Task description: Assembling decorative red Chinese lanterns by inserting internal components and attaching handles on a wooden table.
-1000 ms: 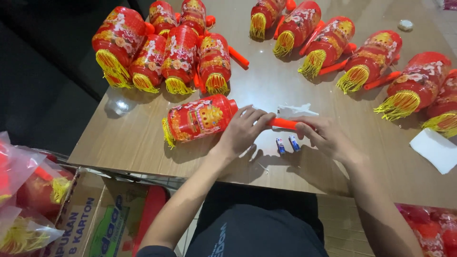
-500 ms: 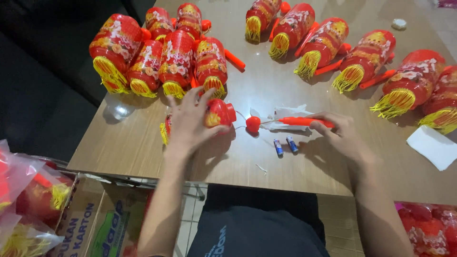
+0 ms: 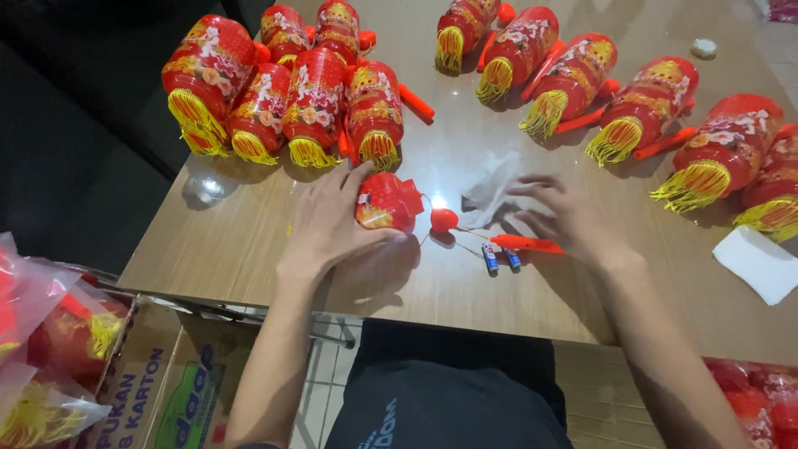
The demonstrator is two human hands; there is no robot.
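Note:
My left hand (image 3: 328, 229) grips a red lantern (image 3: 388, 202) with gold print, lying on the brown table (image 3: 249, 241) near its front edge. A red ball (image 3: 443, 219) on a thin wire hangs out of the lantern's right end. My right hand (image 3: 567, 218) lies flat on the table, fingers spread, over the end of a red stick handle (image 3: 525, 243). Two small blue batteries (image 3: 500, 259) lie just in front of the stick. A crumpled clear plastic bag (image 3: 492, 188) sits between my hands.
Several finished red lanterns with yellow tassels lie in a cluster at the back left (image 3: 287, 87) and in a row at the back right (image 3: 632, 108). A white paper (image 3: 761, 264) lies at the right. Cardboard boxes (image 3: 158, 391) and bagged lanterns (image 3: 41, 349) stand at the left on the floor.
My left hand has pushed the lantern, squeezing it shorter. The red ball and wire came out of its end. My right hand slid along the red stick.

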